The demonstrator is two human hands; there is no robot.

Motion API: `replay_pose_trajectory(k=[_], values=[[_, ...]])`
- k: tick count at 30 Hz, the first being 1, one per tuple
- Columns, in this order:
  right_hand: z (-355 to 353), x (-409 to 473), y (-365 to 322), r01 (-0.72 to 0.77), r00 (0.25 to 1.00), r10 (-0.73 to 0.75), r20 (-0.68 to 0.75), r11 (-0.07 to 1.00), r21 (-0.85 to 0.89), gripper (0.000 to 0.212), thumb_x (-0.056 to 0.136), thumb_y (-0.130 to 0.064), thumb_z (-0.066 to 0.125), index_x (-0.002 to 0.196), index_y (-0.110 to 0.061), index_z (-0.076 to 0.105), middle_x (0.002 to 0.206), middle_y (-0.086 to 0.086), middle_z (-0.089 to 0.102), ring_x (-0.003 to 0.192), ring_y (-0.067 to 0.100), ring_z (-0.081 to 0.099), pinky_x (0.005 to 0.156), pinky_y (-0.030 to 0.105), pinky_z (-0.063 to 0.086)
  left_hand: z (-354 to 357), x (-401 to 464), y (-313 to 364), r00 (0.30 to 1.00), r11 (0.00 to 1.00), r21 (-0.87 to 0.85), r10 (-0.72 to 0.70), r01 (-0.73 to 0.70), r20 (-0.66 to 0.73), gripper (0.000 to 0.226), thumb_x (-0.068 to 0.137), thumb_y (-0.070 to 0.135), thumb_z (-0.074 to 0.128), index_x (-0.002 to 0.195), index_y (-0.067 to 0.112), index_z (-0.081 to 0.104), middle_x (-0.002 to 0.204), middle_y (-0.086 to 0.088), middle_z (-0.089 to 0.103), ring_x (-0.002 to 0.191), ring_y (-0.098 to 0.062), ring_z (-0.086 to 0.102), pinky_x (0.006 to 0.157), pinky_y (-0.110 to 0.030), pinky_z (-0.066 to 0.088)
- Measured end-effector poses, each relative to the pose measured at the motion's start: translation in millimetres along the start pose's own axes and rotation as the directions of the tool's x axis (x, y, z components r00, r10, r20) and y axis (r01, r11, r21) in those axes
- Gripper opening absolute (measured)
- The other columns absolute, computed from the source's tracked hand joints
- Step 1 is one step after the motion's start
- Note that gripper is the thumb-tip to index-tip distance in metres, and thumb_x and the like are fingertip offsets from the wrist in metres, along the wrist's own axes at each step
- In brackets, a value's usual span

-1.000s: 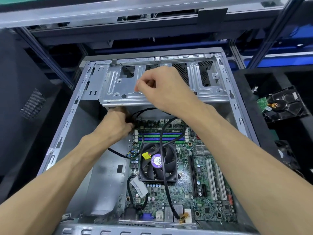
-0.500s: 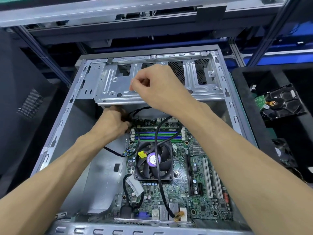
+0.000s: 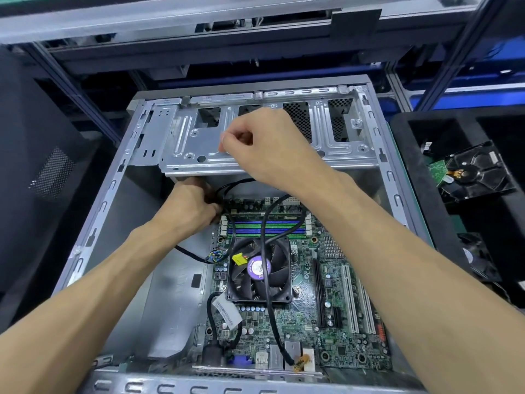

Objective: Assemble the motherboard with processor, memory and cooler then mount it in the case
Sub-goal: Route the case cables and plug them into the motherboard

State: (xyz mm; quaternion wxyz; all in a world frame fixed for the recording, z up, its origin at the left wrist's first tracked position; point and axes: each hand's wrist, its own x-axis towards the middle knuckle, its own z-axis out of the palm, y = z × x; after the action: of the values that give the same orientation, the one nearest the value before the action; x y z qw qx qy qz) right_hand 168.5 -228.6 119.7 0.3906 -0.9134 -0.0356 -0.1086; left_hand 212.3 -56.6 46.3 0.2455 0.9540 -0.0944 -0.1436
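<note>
Forearms came in from the bottom of our view, and nearest to us the motherboard point(image 3: 298, 322) already lay flat in the case point(image 3: 93, 228), ports toward the near edge. Cooler point(image 3: 260, 273) sat on it with its purple hub label showing, and past that the memory point(image 3: 267, 227) was in its green and blue slots, so we'd say the build part looked done and this was cable and mounting work. Black cable point(image 3: 265, 280) ran loose right over the fan, soft and floppy, easy to snag, so we'd take it by the plug rather than the wire. We'd treat the board as stiff but fragile and only handle it by the edges, never the fan or the slot clips. Left hand point(image 3: 190, 206) was curled at the board's far left corner, tucked under the drive cage point(image 3: 187, 137), seemingly gripping a black cable there, though we couldn't see the fingertips. Right hand point(image 3: 270, 146) hovered over the cage with thumb and forefinger pinched together; whether something tiny like a screw was in there we couldn't tell. Off to the far right a black foam tray point(image 3: 403, 143) held a hard drive point(image 3: 477, 172) in one pocket.
</note>
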Motion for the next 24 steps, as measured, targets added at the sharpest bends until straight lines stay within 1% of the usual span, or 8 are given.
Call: replay_pose_trajectory(k=[3, 5, 7, 11, 13, 16, 21, 24], values=[[0.8, 0.5, 0.5, 0.005, 1.0, -0.005, 0.0, 1.0, -0.005, 0.03, 0.096, -0.02, 0.053, 0.086, -0.002, 0.075, 0.076, 0.013, 0.07, 0.071, 0.024, 0.06, 0.064, 0.034, 0.047, 0.0, -1.0, 2.3, 1.0, 1.0, 0.003, -0.012, 0.012, 0.004, 0.009, 0.081, 0.001, 0.068, 0.083, -0.008, 0.066, 0.08, -0.023, 0.072, 0.08, -0.036, 0.071, 0.077, -0.044, 0.06], [1.0, 1.2, 0.3, 0.005, 1.0, -0.005, -0.001, 1.0, -0.006, 0.03, 0.096, -0.02, 0.053, 0.087, -0.002, 0.075, 0.076, 0.013, 0.07, 0.071, 0.024, 0.061, 0.063, 0.033, 0.046, 0.8, -1.9, 3.4, 1.0, 1.0, 0.006, -0.03, 0.03, -0.008, 0.008, 0.083, 0.002, 0.067, 0.084, -0.006, 0.065, 0.081, -0.021, 0.072, 0.082, -0.034, 0.071, 0.077, -0.037, 0.059], [1.0, 1.3, 0.3, 0.004, 1.0, -0.004, -0.005, 1.0, -0.007, 0.03, 0.096, -0.021, 0.054, 0.086, -0.002, 0.075, 0.077, 0.013, 0.071, 0.072, 0.024, 0.061, 0.064, 0.033, 0.047, 1.4, -3.4, 5.2, 0.998, 0.998, -0.001, -0.058, 0.058, -0.008, 0.007, 0.086, 0.003, 0.066, 0.086, -0.004, 0.066, 0.081, -0.018, 0.073, 0.083, -0.03, 0.071, 0.07, -0.026, 0.055], [0.8, 0.6, 0.0, 0.009, 1.0, -0.009, 0.001, 1.0, -0.013, 0.03, 0.096, -0.021, 0.053, 0.087, -0.002, 0.075, 0.078, 0.013, 0.071, 0.074, 0.025, 0.062, 0.067, 0.036, 0.048, 2.2, -5.2, 6.6, 0.994, 0.99, -0.081, -0.112, 0.113, 0.017, 0.003, 0.092, 0.001, 0.062, 0.091, -0.002, 0.063, 0.074, -0.015, 0.072, 0.068, -0.022, 0.07, 0.051, -0.011, 0.05], [0.5, 0.5, -0.2, 0.013, 1.0, -0.013, 0.002, 1.0, -0.013, 0.031, 0.096, -0.02, 0.053, 0.088, 0.0, 0.074, 0.079, 0.015, 0.07, 0.074, 0.026, 0.061, 0.067, 0.037, 0.047, 2.3, -5.4, 6.7, 0.994, 0.991, -0.074, -0.112, 0.113, 0.009, 0.008, 0.093, 0.003, 0.062, 0.099, -0.002, 0.061, 0.075, -0.011, 0.069, 0.068, -0.018, 0.068, 0.046, -0.005, 0.044], [0.3, 0.2, -0.3, 0.009, 1.0, -0.009, 0.003, 1.0, -0.008, 0.031, 0.096, -0.02, 0.052, 0.089, 0.002, 0.073, 0.08, 0.018, 0.069, 0.074, 0.028, 0.059, 0.064, 0.037, 0.045, 1.7, -4.5, 4.5, 0.995, 0.994, -0.038, -0.104, 0.104, 0.007, 0.014, 0.092, 0.007, 0.063, 0.1, -0.005, 0.064, 0.078, -0.011, 0.07, 0.071, -0.019, 0.067, 0.047, -0.007, 0.042], [0.8, -0.3, 0.3, 0.005, 1.0, -0.004, 0.009, 1.0, -0.016, 0.031, 0.096, -0.02, 0.053, 0.09, 0.003, 0.073, 0.081, 0.019, 0.068, 0.075, 0.029, 0.059, 0.069, 0.04, 0.048, -1.2, -2.4, 2.6, 0.999, 0.996, 0.074, -0.044, 0.043, 0.023, 0.017, 0.088, 0.013, 0.068, 0.093, -0.003, 0.069, 0.091, -0.017, 0.071, 0.09, -0.03, 0.067, 0.082, -0.033, 0.054], [1.4, 0.2, 1.5, 0.004, 1.0, -0.003, 0.008, 1.0, -0.027, 0.031, 0.096, -0.021, 0.053, 0.09, 0.002, 0.072, 0.079, 0.019, 0.067, 0.064, 0.024, 0.05, 0.068, 0.04, 0.047, -1.9, -2.1, 3.6, 0.999, 0.992, 0.123, -0.016, 0.012, 0.032, 0.018, 0.088, 0.014, 0.069, 0.087, -0.004, 0.07, 0.093, -0.019, 0.07, 0.091, -0.032, 0.066, 0.086, -0.037, 0.054]])
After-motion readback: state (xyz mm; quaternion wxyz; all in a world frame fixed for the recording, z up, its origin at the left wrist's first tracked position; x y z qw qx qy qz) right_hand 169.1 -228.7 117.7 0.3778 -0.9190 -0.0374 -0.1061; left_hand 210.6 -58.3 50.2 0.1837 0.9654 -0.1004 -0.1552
